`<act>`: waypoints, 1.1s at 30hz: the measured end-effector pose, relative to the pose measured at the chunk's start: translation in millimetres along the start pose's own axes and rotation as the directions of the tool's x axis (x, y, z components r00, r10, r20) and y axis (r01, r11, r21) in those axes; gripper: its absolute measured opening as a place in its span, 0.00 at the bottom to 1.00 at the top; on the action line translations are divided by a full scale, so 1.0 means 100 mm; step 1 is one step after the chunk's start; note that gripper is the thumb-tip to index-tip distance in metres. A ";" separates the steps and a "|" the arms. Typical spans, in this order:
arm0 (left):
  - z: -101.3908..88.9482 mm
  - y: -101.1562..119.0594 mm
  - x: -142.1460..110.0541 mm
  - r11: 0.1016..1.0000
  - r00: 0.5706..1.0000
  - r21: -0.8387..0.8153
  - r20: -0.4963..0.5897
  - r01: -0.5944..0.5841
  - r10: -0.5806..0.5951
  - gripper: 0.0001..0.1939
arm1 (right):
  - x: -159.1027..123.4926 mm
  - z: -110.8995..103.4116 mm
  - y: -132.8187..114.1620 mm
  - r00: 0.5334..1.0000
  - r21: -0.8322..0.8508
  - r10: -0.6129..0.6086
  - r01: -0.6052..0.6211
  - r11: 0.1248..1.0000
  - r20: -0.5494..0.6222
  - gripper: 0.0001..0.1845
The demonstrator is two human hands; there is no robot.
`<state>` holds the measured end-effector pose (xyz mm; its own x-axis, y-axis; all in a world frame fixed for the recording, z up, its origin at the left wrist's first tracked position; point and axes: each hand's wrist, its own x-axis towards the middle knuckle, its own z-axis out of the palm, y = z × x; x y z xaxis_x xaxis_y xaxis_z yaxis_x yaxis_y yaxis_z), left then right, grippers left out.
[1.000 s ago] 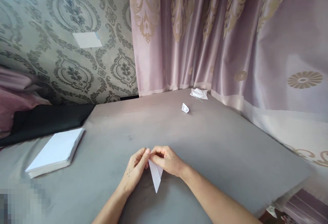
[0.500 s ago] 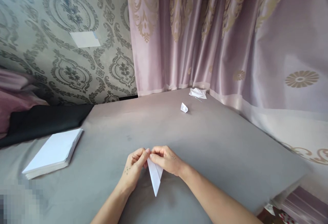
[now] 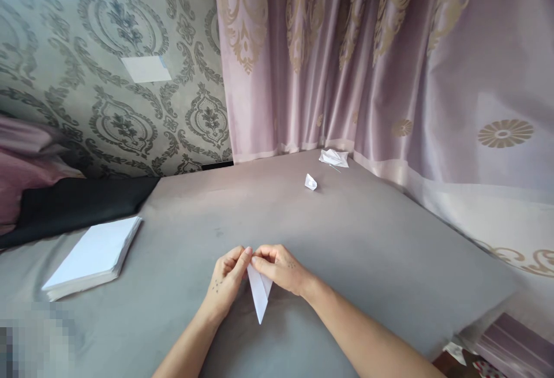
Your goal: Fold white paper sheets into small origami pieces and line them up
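Folded white paper [image 3: 259,297] points its sharp tip back toward the person

The paper is in both hands at the near middle of the grey cloth-covered bench [image 3: 367,234]. It is a narrow, tapering shape; its long axis runs nearly straight from the fingertips toward the person, with the near tip slanting slightly right. A folded edge runs lengthwise down its right side. Whether the tip touches the cloth, I cannot tell.

The left hand [image 3: 228,283] is closed in a pinch, its thumb pressed at the paper's far end. The right hand [image 3: 279,268] is just beside it, also pinching, thumb over the upper right part and fingers curled.

A thick stack of white sheets [image 3: 90,257] lies well to the left. Farther back on the right are a small folded paper piece [image 3: 310,182] and a larger paper form [image 3: 333,157] near the curtain [image 3: 320,49].
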<state>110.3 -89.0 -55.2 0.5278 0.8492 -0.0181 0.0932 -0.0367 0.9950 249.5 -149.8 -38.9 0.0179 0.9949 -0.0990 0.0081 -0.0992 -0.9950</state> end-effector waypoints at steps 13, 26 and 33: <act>0.03 0.03 0.01 0.879 0.974 -0.422 0.140 0.222 -0.179 0.17 | 0.12 -0.11 0.12 0.978 0.345 0.132 -0.069 0.936 -0.162 0.19; 0.05 0.01 0.01 0.797 0.950 -0.521 0.229 0.306 -0.215 0.12 | 0.13 -0.11 0.10 0.985 0.569 0.175 -0.140 0.810 -0.007 0.19; 0.05 0.01 0.01 0.773 0.945 -0.545 0.226 0.324 -0.237 0.12 | 0.14 -0.11 0.14 0.982 0.657 0.187 -0.154 0.738 0.021 0.15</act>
<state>115.4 -90.5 -54.8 0.6678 0.6917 -0.2750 -0.2173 0.5344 0.8168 261.2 -137.5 -54.3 -0.0020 0.9591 -0.2832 -0.6540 -0.2155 -0.7252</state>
